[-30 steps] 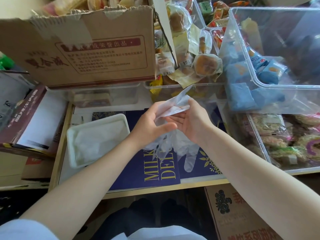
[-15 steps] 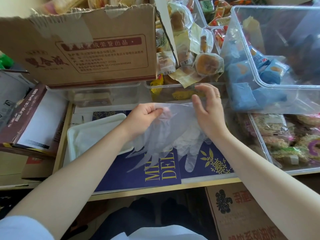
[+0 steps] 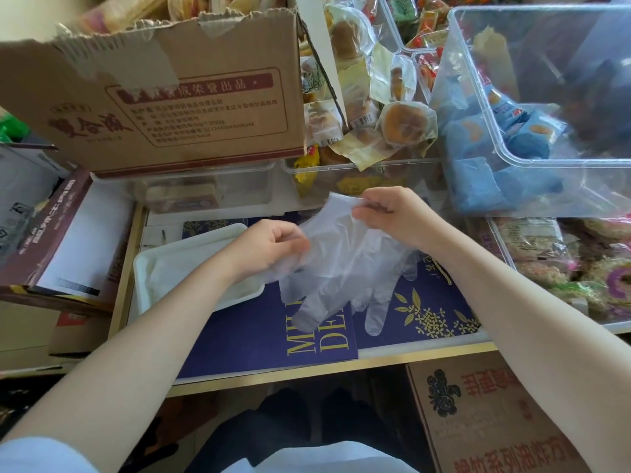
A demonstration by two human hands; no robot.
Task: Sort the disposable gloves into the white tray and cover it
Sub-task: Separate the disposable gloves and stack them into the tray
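Fingers (image 3: 370, 203) of right hand (image 3: 392, 216) curled, pinching cuff edge of clear glove (image 3: 338, 257). Left hand (image 3: 269, 247) curled too, gripping glove's left side; fingertips partly veiled behind film. Glove held up between both hands, over blue mat (image 3: 420, 302), fingers drooping down onto it. More than one glove layer possible; cannot tell through clear plastic. White tray (image 3: 191, 247) just left of glove, near corner hidden under left wrist; pale crumpled film inside, hard to make out. Mat lettering half covered: "MIL", "DE" legible. Brown carton (image 3: 164, 107) behind tray, Chinese print, mostly blurred. Second carton (image 3: 485, 414) below table edge, cut off by frame. Clear bins (image 3: 532, 158) at right, blue packets and wrapped pastries inside.
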